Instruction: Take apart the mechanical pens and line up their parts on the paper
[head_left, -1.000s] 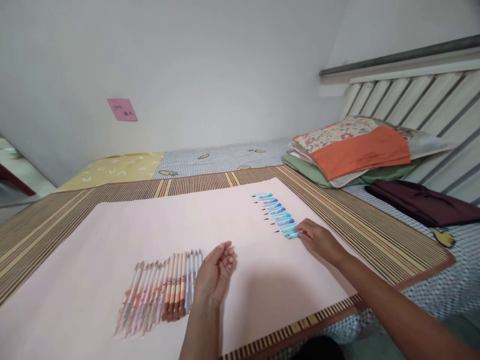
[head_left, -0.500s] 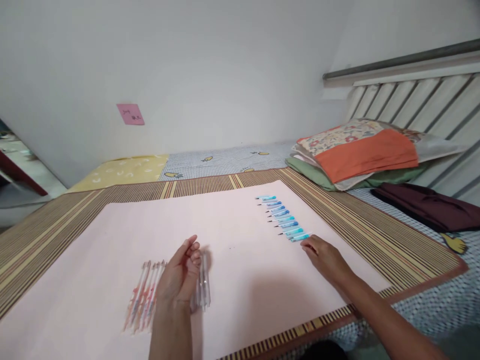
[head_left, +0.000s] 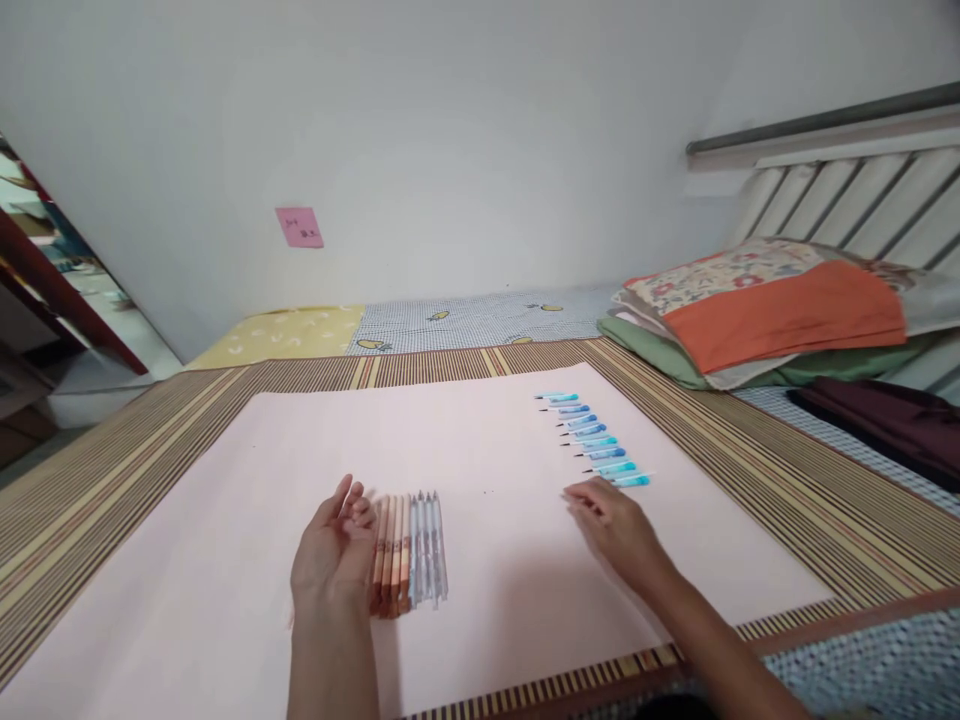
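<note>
My left hand (head_left: 337, 550) hovers over the left of the paper, palm turned inward, fingers loosely curled with nothing in them. It partly hides a group of pens on its left. Just right of it lie several brown and peach pens (head_left: 391, 560), side by side, and several clear grey pens (head_left: 427, 550) beside them. My right hand (head_left: 619, 530) is below a slanting column of blue and turquoise pens (head_left: 600, 440), apart from the nearest turquoise pen (head_left: 631, 480). Its fingers are drawn together and appear to hold nothing.
Pale pink paper (head_left: 495, 610) covers much of a striped mat (head_left: 660, 420). Folded cloths with an orange band (head_left: 795, 315) are stacked at the right, near a dark maroon cloth (head_left: 885, 425). A pink note (head_left: 299, 228) sticks to the wall.
The camera view has turned left. My left hand has moved left across the pens, uncovering the brown and peach ones. My right hand has let go of the nearest turquoise pen and drawn away leftward.
</note>
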